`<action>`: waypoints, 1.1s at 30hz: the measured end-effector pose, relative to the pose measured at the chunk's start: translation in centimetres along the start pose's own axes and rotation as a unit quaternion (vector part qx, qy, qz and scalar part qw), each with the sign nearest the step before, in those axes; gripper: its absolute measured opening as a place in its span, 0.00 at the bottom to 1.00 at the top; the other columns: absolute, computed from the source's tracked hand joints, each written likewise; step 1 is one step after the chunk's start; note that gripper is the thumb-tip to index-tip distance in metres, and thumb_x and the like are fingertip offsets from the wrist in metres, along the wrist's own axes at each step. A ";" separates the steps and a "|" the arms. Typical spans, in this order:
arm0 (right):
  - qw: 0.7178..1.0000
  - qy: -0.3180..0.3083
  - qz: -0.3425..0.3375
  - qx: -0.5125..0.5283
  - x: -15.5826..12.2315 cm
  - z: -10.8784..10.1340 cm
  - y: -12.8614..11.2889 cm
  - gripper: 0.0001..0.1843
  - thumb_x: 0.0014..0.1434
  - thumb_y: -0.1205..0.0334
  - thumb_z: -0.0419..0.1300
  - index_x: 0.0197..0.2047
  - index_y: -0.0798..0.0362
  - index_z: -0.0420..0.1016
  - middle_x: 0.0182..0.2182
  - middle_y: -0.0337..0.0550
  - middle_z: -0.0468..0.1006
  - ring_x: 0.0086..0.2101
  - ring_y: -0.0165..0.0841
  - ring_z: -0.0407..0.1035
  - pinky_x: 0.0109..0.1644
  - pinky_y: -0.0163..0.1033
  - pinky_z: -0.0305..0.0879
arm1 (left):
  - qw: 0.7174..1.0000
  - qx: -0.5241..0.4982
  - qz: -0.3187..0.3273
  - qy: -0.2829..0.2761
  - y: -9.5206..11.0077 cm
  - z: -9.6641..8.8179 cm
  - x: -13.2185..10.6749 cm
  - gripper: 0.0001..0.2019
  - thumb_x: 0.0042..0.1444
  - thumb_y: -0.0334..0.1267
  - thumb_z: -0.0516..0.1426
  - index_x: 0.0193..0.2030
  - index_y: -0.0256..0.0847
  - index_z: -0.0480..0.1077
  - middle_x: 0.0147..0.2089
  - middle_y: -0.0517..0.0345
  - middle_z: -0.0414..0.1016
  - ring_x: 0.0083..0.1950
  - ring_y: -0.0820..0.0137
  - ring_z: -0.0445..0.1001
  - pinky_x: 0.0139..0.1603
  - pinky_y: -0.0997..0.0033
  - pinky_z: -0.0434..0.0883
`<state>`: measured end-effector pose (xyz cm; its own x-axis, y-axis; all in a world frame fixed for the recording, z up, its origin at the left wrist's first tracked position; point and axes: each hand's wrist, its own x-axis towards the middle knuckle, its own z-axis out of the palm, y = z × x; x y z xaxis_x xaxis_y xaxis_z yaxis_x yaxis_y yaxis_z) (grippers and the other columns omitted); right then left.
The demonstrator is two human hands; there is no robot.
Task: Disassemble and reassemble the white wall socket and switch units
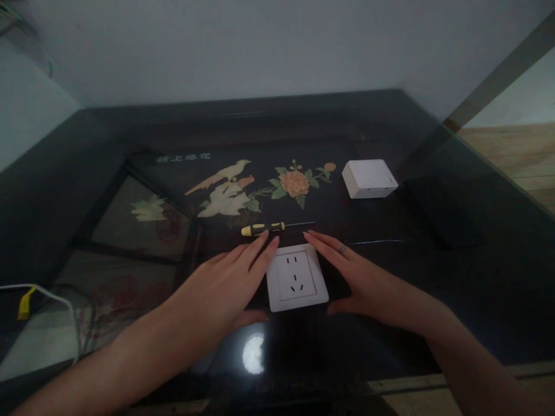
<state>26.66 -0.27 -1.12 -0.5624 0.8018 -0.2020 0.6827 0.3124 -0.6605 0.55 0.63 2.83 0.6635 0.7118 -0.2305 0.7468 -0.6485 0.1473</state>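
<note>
A white wall socket (296, 278) with five slots lies face up on the glossy black table in front of me. At its left edge is my left hand (228, 283), fingers stretched out and the thumb apart. My right hand (364, 280), with a ring on one finger, flanks the right edge, its fingers extended and thumb apart. Both sets of fingertips are near or against the plate; firm contact cannot be made out. Just beyond the socket, a screwdriver (263, 229) with a yellow and black handle lies with its shaft pointing right, close to my left fingertips.
A white box-shaped unit (372, 178) sits on the table (260, 124) at the back right. Beside it lies a dark flat object (442, 214). A white cable (56, 296) with a yellow tag (26, 303) runs along the left. Inlaid flowers and a bird decorate the tabletop.
</note>
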 end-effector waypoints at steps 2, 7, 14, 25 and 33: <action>1.000 0.002 0.008 0.001 -0.2 -0.3 0.1 0.66 0.45 0.69 0.72 0.73 0.40 0.31 0.73 0.49 0.41 0.69 0.47 0.44 0.70 0.56 0.49 | 1.000 -0.001 -0.007 0.017 -0.6 -0.6 -0.3 0.41 0.51 0.45 0.65 0.69 0.38 0.55 0.70 0.38 0.58 0.66 0.47 0.66 0.59 0.48 0.70; 1.000 -0.001 0.021 0.006 -0.5 -1.0 0.5 0.65 0.45 0.61 0.74 0.73 0.43 0.34 0.73 0.50 0.41 0.69 0.45 0.44 0.70 0.55 0.48 | 0.999 0.000 -0.020 0.034 -1.3 -1.7 -0.8 0.28 0.58 0.47 0.60 0.64 0.40 0.65 0.63 0.44 0.71 0.60 0.52 0.73 0.58 0.50 0.72; 0.998 0.068 0.005 0.008 -1.2 -1.0 0.2 0.39 0.61 0.49 0.60 0.71 0.45 0.51 0.68 0.49 0.60 0.65 0.45 0.57 0.68 0.58 0.54 | 0.993 -0.083 -0.012 0.077 -1.6 -1.4 -0.7 0.22 0.64 0.48 0.53 0.62 0.45 0.66 0.61 0.52 0.73 0.59 0.59 0.73 0.60 0.53 0.71; 0.947 0.223 0.056 0.224 -2.7 5.4 -0.8 0.28 0.67 0.55 0.52 0.69 0.38 0.54 0.69 0.42 0.56 0.67 0.42 0.52 0.67 0.63 0.54 | 0.832 -0.426 -0.224 0.275 3.0 6.2 -1.8 0.20 0.66 0.41 0.50 0.64 0.45 0.59 0.67 0.49 0.63 0.67 0.62 0.66 0.64 0.54 0.69; 0.943 0.232 0.088 0.221 -2.9 7.8 -2.0 0.29 0.69 0.57 0.48 0.71 0.36 0.48 0.70 0.41 0.54 0.68 0.43 0.49 0.68 0.65 0.48 | 0.830 -0.468 -0.200 0.227 5.6 8.3 -1.9 0.26 0.68 0.42 0.48 0.70 0.47 0.47 0.74 0.48 0.51 0.73 0.58 0.54 0.68 0.48 0.62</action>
<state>23.29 -7.16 -4.88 -0.1235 0.9902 -0.0651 0.4277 -0.0060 -0.9039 3.06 -6.59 -3.91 0.1437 0.9859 -0.0863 0.4776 0.0072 0.8785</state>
